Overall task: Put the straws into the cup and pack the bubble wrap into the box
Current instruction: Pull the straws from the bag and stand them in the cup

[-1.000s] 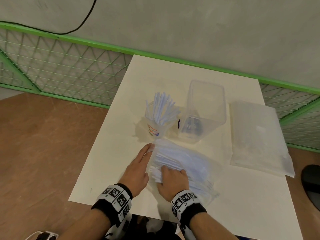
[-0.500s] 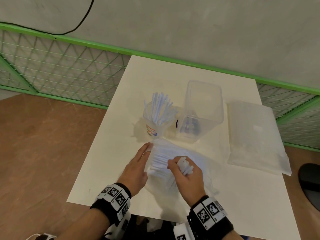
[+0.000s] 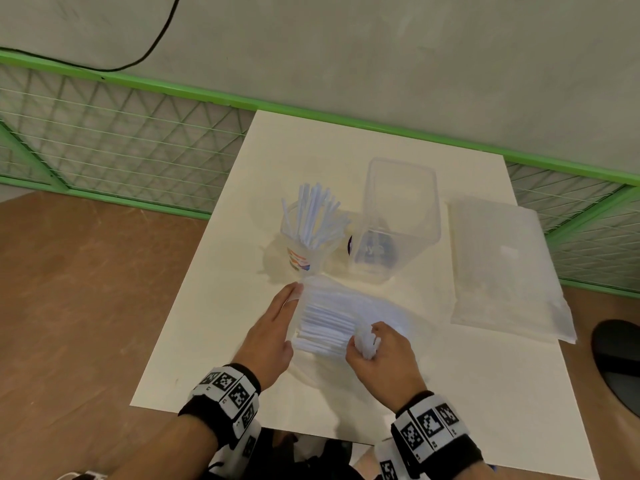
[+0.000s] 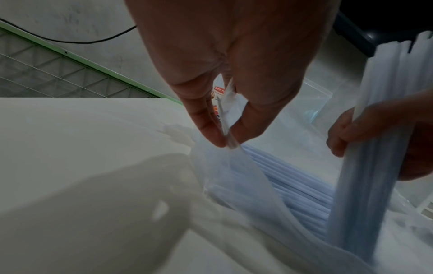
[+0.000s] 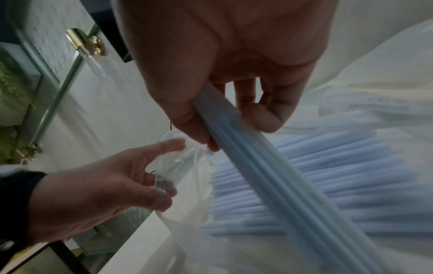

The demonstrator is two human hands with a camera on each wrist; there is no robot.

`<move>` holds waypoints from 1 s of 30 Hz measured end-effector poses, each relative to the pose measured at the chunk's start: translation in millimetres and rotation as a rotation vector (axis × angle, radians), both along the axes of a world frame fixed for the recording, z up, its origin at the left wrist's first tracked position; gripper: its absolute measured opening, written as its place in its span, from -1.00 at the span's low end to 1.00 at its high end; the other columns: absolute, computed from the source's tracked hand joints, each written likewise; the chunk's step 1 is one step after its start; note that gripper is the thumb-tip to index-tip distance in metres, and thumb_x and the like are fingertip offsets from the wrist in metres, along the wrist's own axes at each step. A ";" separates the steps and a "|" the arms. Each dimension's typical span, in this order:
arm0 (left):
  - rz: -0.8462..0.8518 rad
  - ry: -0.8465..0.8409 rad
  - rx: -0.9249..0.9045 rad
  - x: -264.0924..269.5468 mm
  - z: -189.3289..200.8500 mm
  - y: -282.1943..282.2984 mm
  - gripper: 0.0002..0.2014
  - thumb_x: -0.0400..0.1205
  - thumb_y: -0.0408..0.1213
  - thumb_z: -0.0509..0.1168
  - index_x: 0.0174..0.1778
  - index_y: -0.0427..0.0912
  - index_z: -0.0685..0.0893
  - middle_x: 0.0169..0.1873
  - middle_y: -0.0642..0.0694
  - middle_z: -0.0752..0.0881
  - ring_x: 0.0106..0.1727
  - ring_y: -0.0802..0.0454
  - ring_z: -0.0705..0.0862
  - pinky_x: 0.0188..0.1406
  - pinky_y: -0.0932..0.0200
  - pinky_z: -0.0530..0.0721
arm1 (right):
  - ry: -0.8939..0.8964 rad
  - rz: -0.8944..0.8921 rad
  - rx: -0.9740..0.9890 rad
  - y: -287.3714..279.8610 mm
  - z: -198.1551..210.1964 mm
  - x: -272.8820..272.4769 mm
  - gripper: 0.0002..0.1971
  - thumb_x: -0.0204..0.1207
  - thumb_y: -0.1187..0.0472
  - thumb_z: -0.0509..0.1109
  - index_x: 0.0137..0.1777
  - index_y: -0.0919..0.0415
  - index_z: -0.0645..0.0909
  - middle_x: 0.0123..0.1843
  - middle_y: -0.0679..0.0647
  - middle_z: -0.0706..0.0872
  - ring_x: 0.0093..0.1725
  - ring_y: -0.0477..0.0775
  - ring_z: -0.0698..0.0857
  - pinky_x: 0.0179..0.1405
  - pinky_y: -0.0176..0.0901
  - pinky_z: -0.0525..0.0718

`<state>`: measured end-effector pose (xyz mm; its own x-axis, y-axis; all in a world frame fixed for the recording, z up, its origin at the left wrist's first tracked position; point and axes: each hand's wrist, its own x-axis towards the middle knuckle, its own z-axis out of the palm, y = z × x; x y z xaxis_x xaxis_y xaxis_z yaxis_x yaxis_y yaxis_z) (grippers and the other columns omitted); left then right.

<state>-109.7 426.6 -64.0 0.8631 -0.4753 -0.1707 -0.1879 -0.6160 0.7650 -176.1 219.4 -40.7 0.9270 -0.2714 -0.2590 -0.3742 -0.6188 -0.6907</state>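
Note:
A clear cup point(image 3: 303, 261) with several pale blue straws point(image 3: 317, 216) standing in it sits mid-table. Right of it stands the clear plastic box point(image 3: 401, 216). The folded bubble wrap point(image 3: 502, 268) lies flat at the table's right. A clear bag of straws point(image 3: 329, 320) lies near me. My left hand point(image 4: 228, 142) pinches the bag's open edge between thumb and finger. My right hand point(image 3: 377, 355) grips a bundle of straws point(image 5: 269, 166), drawn partly out of the bag and tilted upward.
The white table point(image 3: 214, 306) ends close to my wrists. A green mesh fence point(image 3: 121, 140) runs behind it against the wall. A dark round object point(image 3: 620, 358) sits off the table's right edge. A label shows through the box's base point(image 3: 374, 251).
My right hand went from lying on the bag to closing round a bundle of straws, then pulled it back and up. My left hand stayed at the bag's edge.

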 end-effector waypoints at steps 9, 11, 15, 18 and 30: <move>0.015 -0.022 0.010 0.7 -1.4 0.5 -0.02 0.48 -0.62 0.26 0.70 0.15 -0.02 0.67 0.32 -0.05 0.36 -0.05 0.55 0.10 0.46 0.44 | -0.173 -0.068 0.282 9.7 38.9 -1.5 -0.79 0.43 0.34 0.44 -0.40 0.34 0.56 -0.46 0.22 0.60 -0.48 -0.01 0.58 -0.47 -0.19 0.55; 0.007 -0.024 0.006 0.9 -1.3 -0.2 -0.03 0.48 -0.62 0.26 0.70 0.14 -0.02 0.67 0.31 -0.05 0.38 -0.06 0.53 0.13 0.45 0.43 | -0.130 -0.014 0.250 10.8 33.4 -6.6 -0.82 0.40 0.34 0.47 -0.40 0.17 0.65 -0.43 0.01 0.69 -0.40 -0.10 0.68 -0.37 -0.33 0.61; 0.006 -0.016 0.009 0.4 -0.8 -1.2 -0.03 0.48 -0.62 0.26 0.71 0.12 -0.02 0.67 0.31 -0.06 0.39 -0.06 0.52 0.15 0.44 0.43 | -0.055 -0.087 0.276 6.2 13.8 -17.7 -0.87 0.30 0.28 0.56 -0.25 0.00 0.76 -0.18 -0.15 0.81 -0.17 -0.18 0.77 -0.15 -0.26 0.71; 0.012 -0.010 0.023 0.3 0.4 -1.1 -0.03 0.49 -0.61 0.26 0.71 0.13 -0.03 0.67 0.31 -0.08 0.36 -0.05 0.54 0.09 0.46 0.44 | -0.045 -0.071 0.248 1.9 9.0 -18.7 -0.90 0.31 0.22 0.57 -0.26 -0.02 0.77 -0.18 -0.15 0.81 -0.16 -0.16 0.78 -0.13 -0.21 0.72; 0.003 -0.003 0.015 0.6 0.7 2.6 -0.05 0.50 -0.60 0.24 0.71 0.13 -0.02 0.67 0.33 -0.08 0.40 -0.03 0.52 0.13 0.50 0.39 | -0.459 0.018 0.387 -20.6 159.5 64.8 -0.96 0.34 0.35 0.58 -0.29 0.27 0.77 -0.38 0.18 0.79 -0.43 0.11 0.76 -0.44 -0.10 0.72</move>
<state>-109.1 429.2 -63.3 0.8648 -0.4704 -0.1756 -0.1883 -0.6280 0.7551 -111.3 198.9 118.8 0.9710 -0.2204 0.0922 0.0242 -0.2935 -0.9557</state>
